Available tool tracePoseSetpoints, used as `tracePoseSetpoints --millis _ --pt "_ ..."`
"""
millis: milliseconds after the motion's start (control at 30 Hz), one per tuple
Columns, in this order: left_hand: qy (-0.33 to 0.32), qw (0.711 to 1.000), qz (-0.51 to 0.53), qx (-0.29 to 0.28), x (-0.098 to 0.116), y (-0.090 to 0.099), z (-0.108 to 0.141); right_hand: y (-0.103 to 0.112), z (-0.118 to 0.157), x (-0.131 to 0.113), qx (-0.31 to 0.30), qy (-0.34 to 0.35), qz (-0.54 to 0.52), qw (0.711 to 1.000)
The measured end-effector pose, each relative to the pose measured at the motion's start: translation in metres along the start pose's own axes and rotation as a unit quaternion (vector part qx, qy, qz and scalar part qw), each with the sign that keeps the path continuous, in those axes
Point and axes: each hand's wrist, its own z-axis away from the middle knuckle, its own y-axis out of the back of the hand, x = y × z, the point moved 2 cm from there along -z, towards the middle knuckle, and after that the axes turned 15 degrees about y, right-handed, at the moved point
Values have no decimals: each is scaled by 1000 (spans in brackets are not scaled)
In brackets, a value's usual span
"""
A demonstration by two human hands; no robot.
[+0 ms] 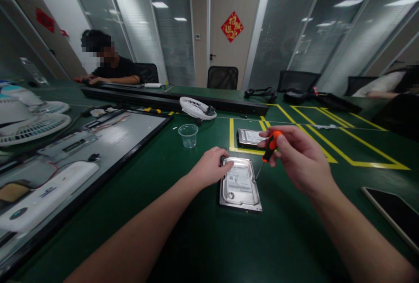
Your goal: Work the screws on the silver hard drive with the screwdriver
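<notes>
A silver hard drive (240,184) with a white label lies flat on the green table in front of me. My left hand (214,165) holds it at its upper left corner, thumb on the top face and fingers at the edge. In my right hand (291,152) is a screwdriver (272,145) with an orange and black handle, tilted so its thin shaft points down to the left. The shaft's tip meets the drive's right edge; whether it sits in a screw I cannot tell. Behind lies a second hard drive (250,136), partly covered by my right fingers.
A clear plastic cup (189,136) stands left of the drives. Farther left are a large opened panel (131,132), a white power strip (55,191) and fan parts (36,123). A phone (396,213) lies at right. Across the table sits a person (114,67).
</notes>
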Motion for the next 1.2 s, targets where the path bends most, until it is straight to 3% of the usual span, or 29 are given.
tracePoseSetpoints --millis 167,433,633,900,1200 --pt "-4 1000 1 4 0 -1 0 -3 0 -3 28 5 17 999" --pt "0 1000 -6 0 0 0 0 -1 1 2 -14 -19 -36 999" --pt "-1 1000 -4 -2 1 1 1 -4 1 -4 28 13 11 999" --pt "-2 1000 -1 0 -1 -1 0 -1 2 1 -13 -21 -43 999" --pt "0 1000 0 -2 0 0 0 -5 1 -1 29 0 7 1000"
